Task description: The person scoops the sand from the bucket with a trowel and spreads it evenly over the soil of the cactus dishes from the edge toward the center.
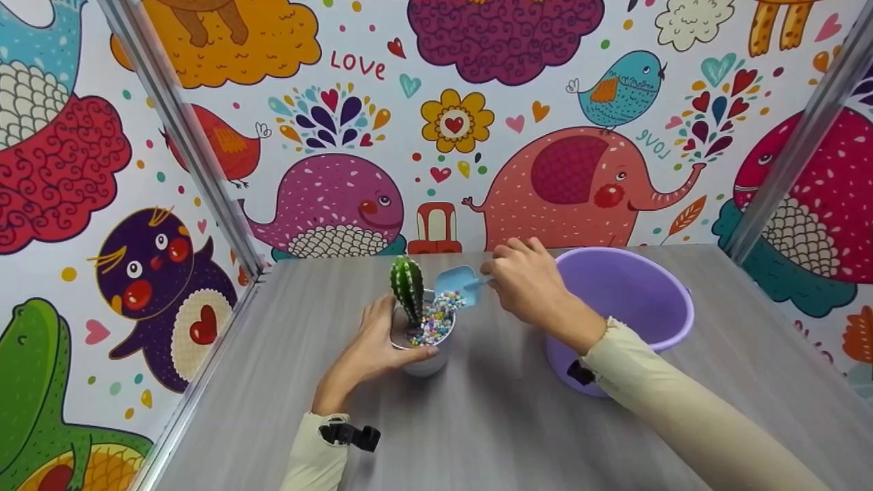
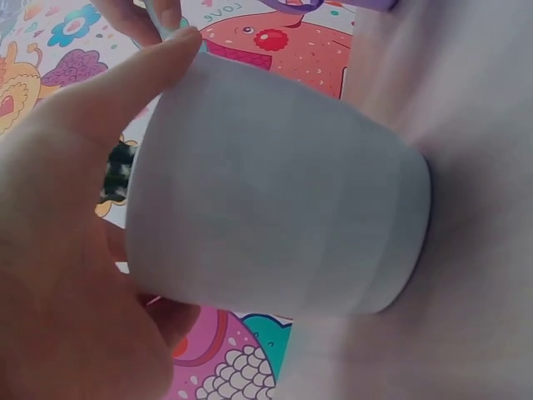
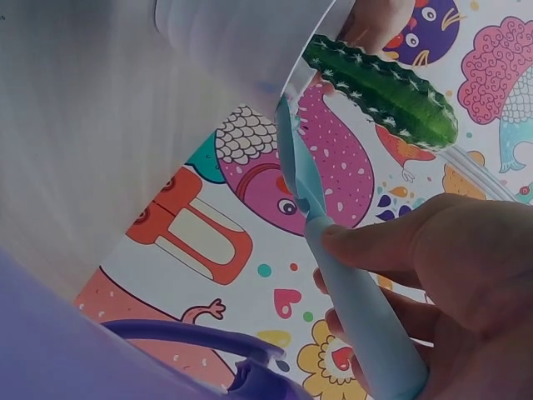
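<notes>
A white pot (image 2: pixel 283 192) stands on the table, holding a green cactus (image 1: pixel 407 286) and many small multicoloured beads (image 1: pixel 434 326). My left hand (image 1: pixel 372 348) grips the pot near its rim, thumb on the near side and fingers round the far side. In my right hand (image 1: pixel 528 283) is the handle of a light blue toy shovel (image 3: pixel 354 300), its thumb and fingers wrapped round it. The blade of the shovel tilts down at the pot's right rim, with beads at its lip. In the right wrist view the blade's tip meets the rim.
A purple bucket (image 1: pixel 672 339) stands to the right of the pot, under my right forearm; its inside bottom is hidden. The grey table (image 1: pixel 477 436) is bounded by walls printed with cartoon animals (image 1: pixel 559 198) and metal corner posts (image 1: pixel 198 150).
</notes>
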Demonstrator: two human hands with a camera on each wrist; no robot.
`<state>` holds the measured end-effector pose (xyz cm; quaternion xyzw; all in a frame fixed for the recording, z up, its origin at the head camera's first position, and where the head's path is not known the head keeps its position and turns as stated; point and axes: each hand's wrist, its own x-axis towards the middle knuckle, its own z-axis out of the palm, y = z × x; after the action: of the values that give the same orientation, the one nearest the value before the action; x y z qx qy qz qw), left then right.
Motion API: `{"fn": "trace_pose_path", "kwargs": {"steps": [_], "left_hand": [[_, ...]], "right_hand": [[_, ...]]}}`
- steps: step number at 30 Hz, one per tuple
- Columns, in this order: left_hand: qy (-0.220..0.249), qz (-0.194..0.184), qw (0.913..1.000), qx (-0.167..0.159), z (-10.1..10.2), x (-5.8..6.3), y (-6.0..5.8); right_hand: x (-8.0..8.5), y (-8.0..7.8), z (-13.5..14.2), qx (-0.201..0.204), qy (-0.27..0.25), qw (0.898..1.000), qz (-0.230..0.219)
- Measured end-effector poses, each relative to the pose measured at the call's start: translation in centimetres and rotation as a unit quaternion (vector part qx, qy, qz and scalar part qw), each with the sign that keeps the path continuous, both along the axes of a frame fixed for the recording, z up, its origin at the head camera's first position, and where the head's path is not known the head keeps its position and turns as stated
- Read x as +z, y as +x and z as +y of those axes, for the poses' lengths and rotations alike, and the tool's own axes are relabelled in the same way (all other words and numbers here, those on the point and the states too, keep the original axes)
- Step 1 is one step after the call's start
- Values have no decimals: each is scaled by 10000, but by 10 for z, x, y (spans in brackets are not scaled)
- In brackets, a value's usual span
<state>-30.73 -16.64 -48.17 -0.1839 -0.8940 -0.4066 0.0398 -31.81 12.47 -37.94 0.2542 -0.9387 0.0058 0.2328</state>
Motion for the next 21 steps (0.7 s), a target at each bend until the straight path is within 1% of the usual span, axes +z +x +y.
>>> {"fn": "trace_pose_path", "kwargs": {"steps": [4,6,13,17,21], "left_hand": [[9,-61,9999,122,0,-1,0],[-7,-29,9999,139,0,-1,0],[-80,60,9999,119,-4,-1,-1],[-61,-19,9999,111,-6,1,-2],[-21,-88,10000,-6,-7,2,-2]], "right_hand": [[0,0,0,16,-51,10000,-42],[0,0,0,52,-92,9999,-5],[-3,-1,-1,139,-241,9996,51],[-4,-1,-3,111,-251,9996,18],[-6,-2,-5,41,-280,9996,-87]]}}
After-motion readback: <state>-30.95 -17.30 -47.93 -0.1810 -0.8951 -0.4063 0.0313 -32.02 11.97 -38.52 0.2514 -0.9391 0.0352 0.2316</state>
